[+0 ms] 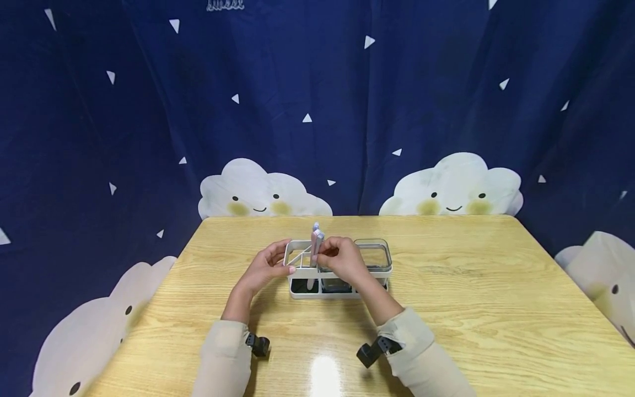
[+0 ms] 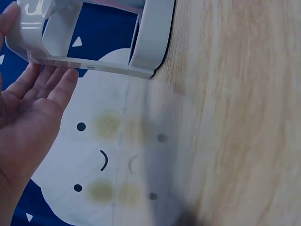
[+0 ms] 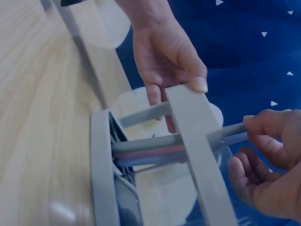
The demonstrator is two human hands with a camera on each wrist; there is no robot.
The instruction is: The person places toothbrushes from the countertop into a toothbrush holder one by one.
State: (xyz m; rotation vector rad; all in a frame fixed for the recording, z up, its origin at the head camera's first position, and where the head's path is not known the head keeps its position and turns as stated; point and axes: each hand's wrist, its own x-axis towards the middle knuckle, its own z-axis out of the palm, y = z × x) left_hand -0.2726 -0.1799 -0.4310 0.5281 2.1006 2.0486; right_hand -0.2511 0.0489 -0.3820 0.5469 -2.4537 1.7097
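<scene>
A white toothbrush holder (image 1: 303,273) stands on the table in the head view, with its divided section at the left. My left hand (image 1: 263,270) grips that end, thumb on the front of the upper rim and fingers at the side; the left wrist view shows its fingers (image 2: 63,89) against the rim. Several toothbrushes (image 1: 317,245) stand upright in the divided section, heads up. In the right wrist view their handles look grey, pink and blue. My right hand (image 1: 347,262) pinches the grey toothbrush (image 3: 150,142) between thumb and index finger, above the rim.
A clear cup (image 1: 375,255) sits in the holder's right section. Behind my right hand, the middle section is partly hidden. The wooden table (image 1: 471,292) extends to both sides, and a dark blue curtain (image 1: 317,149) with clouds hangs behind it.
</scene>
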